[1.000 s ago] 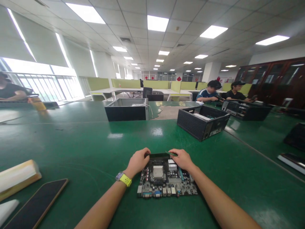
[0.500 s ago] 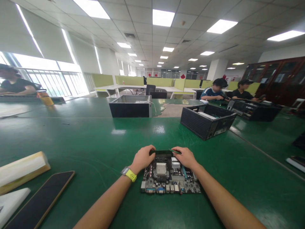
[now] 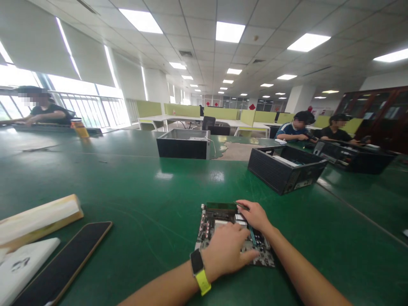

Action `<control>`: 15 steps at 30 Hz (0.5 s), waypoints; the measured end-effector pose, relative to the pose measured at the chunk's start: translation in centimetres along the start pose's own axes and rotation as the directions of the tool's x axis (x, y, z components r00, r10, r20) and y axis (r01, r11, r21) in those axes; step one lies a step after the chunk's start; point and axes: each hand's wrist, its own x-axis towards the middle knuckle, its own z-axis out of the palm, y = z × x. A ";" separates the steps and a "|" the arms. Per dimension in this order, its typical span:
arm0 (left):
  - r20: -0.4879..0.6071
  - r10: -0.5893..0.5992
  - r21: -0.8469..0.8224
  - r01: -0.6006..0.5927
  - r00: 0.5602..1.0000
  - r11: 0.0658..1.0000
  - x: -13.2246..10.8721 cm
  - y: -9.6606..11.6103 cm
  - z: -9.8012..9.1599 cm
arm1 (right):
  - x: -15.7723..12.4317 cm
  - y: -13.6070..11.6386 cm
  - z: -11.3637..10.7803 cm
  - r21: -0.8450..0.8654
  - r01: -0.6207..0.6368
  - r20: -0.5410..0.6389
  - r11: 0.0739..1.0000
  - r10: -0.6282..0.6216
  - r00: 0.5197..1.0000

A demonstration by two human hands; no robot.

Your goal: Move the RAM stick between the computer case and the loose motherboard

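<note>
A motherboard lies flat on the green table, with a RAM stick standing along its far edge. My left hand is over the middle of the board, fingers stretched out and thumb apart, holding nothing. It covers most of the square metal-topped processor and the near ports. At the board's far right corner, my right hand pinches a thin, dark green stick that looks like another RAM stick. Its fingers partly hide the stick. A watch with a yellow strap is on my left wrist.
An open computer case sits at the back right, another case farther back. At left lie a phone-like dark slab, a white box and a yellowish-white long block. Several people sit at the far tables.
My left hand has left the standing RAM stick's left end and come back toward me over the board's middle. My right hand stays at the far right corner. The view has shifted slightly left.
</note>
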 end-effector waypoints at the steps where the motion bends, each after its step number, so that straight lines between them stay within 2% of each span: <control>1: 0.016 0.021 0.004 -0.021 1.000 1.000 -0.3 0.7 0.5 | 0.2 0.0 -0.2 -0.003 0.003 0.006 1.000 -0.003 1.000; 4: 0.027 0.032 0.048 -0.033 0.999 0.998 -0.7 1.2 1.7 | 1.9 0.0 -2.2 -0.114 -0.001 0.019 0.994 0.004 1.000; 8: 0.052 0.034 0.082 -0.038 0.998 0.996 0.0 -0.3 1.9 | 6.5 1.0 -8.8 -0.430 -0.110 -0.112 0.896 0.067 0.991; 12: 0.018 -0.034 0.106 0.032 0.999 0.994 0.9 -4.2 0.7 | 10.5 4.0 -15.8 -0.616 -0.234 -0.201 0.752 0.138 0.970; 15: -0.029 -0.091 0.116 0.094 0.995 0.989 1.1 -8.6 -0.5 | 12.1 6.5 -18.5 -0.629 -0.314 -0.263 0.711 0.186 0.947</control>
